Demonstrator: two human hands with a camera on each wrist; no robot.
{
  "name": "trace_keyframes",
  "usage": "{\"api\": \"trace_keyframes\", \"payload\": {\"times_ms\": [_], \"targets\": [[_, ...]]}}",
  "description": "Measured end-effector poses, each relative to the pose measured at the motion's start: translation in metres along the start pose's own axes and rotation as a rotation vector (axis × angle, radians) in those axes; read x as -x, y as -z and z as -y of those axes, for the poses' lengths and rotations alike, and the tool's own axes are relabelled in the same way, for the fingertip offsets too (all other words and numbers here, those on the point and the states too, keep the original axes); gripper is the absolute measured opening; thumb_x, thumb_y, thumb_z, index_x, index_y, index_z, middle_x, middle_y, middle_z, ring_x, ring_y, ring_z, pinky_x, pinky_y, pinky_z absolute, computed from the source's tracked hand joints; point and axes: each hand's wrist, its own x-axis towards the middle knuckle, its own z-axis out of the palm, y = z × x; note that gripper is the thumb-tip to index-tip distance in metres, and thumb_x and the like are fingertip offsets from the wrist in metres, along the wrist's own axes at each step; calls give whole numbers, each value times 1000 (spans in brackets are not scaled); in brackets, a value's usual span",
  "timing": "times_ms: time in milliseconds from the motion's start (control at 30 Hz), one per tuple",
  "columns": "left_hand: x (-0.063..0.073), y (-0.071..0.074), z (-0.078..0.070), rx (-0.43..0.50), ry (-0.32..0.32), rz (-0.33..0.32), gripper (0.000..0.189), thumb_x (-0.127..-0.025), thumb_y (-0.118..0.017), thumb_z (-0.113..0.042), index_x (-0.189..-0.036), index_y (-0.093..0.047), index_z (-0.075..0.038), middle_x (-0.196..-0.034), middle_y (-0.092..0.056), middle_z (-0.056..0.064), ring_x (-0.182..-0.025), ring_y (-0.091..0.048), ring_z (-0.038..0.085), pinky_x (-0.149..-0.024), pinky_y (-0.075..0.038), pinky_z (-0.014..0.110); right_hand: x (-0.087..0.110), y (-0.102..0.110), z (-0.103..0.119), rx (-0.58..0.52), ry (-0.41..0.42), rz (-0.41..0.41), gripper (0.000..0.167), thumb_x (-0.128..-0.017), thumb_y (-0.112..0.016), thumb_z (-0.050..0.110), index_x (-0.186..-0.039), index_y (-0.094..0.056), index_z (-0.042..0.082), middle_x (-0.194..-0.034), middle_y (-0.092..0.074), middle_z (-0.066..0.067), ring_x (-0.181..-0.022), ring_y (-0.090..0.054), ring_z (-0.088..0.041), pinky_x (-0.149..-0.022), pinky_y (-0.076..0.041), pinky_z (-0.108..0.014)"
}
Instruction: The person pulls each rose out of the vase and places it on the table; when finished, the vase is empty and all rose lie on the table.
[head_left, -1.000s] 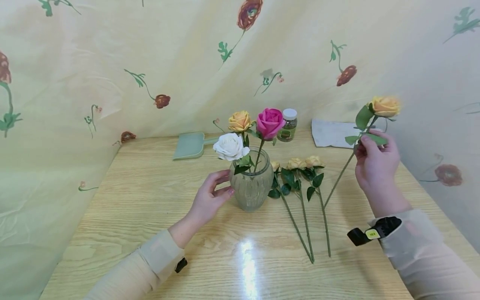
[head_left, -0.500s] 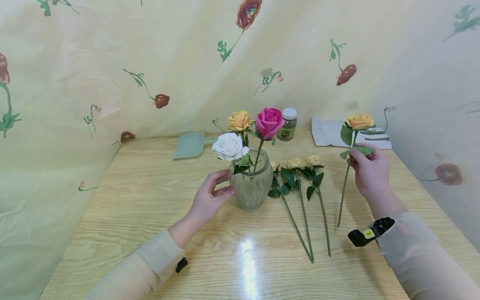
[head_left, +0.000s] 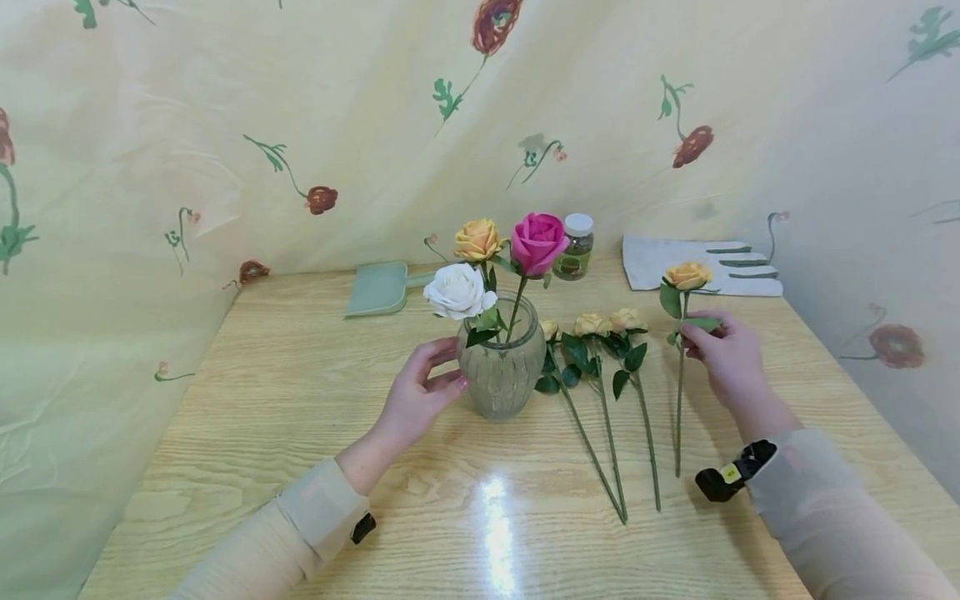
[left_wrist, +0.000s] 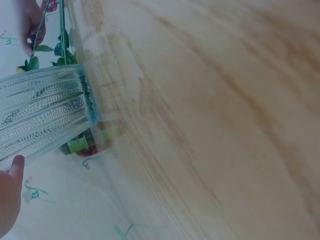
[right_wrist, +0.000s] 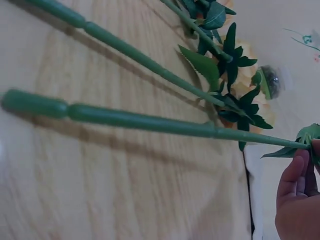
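In the head view a ribbed glass vase [head_left: 501, 379] stands upright mid-table, holding a white rose [head_left: 459, 292], a magenta rose [head_left: 538, 243] and a yellow rose. My left hand [head_left: 420, 392] holds the vase's left side, fingers and thumb bent round it; one fingertip shows against the glass in the left wrist view. To the right, my right hand [head_left: 723, 354] pinches another yellow rose [head_left: 687, 276] by its upper stem, near the leaves. Its bloom points away and its long stem [right_wrist: 145, 122] runs back toward me over the table. Beside it lie several pale yellow roses [head_left: 591, 325], side by side.
A light green dustpan [head_left: 377, 289] lies at the back left. Behind the vase stands a jar [head_left: 574, 250] with a white lid. A white and grey-green glove [head_left: 667, 265] lies at the back right. Flower-patterned cloth [head_left: 360, 108] hangs behind the wooden table [head_left: 300, 400].
My right hand has moved left and down toward the table with the yellow rose, whose stem now lies nearly parallel to the other stems. The left hand stays at the vase.
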Motion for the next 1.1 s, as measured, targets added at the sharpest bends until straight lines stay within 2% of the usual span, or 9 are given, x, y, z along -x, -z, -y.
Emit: {"api": "trace_keyframes", "payload": {"times_ms": [200, 333, 500, 600, 800, 1100], "targets": [[-1, 0, -2, -6, -4, 7, 50, -83, -61, 10, -130, -45, 1, -131, -45, 18, -119, -46, 34, -94, -50, 34, 3, 1, -8, 222, -22, 52, 18, -93, -58, 16, -109, -56, 8, -84, -60, 7, -73, -58, -5, -63, -54, -16], [-1, 0, -3, -5, 2, 12, 50, -83, -61, 10, -130, -45, 1, -132, -45, 18, -120, -46, 35, -94, -49, 34, 5, 0, -13, 320, -71, 72, 32, -95, -55, 18, -121, -50, -1, -86, -58, 6, -75, -59, -4, -67, -55, -18], [0, 2, -3, -12, 13, 0, 51, -83, -61, 9, -130, -45, 0, -131, -46, 17, -120, -46, 34, -94, -50, 34, 5, -5, -15, 438, -102, 121, 48, -96, -52, 22, -131, -42, -9, -94, -57, -4, -77, -58, -3, -68, -55, -19], [1, 2, -3, -17, 7, 1, 50, -83, -61, 9, -130, -45, 0, -131, -46, 18, -120, -46, 34, -94, -50, 34, 4, -6, -18, 466, -110, 145, 48, -96, -52, 21, -131, -42, -10, -92, -58, -5, -74, -57, -3, -64, -54, -20], [0, 1, -1, -25, 2, 8, 50, -84, -61, 9, -130, -45, 1, -132, -45, 17, -120, -46, 32, -95, -49, 34, 2, -3, -24, 466, -143, 154, 46, -95, -54, 19, -129, -43, -10, -82, -62, 2, -69, -57, -5, -61, -54, -22], [0, 0, -1, -40, 3, 2, 50, -83, -61, 10, -130, -45, 0, -131, -46, 17, -120, -47, 33, -94, -49, 35, 2, -2, -28, 481, -172, 186, 46, -95, -55, 20, -129, -45, -9, -83, -64, 2, -70, -59, -6, -62, -55, -24]]}}
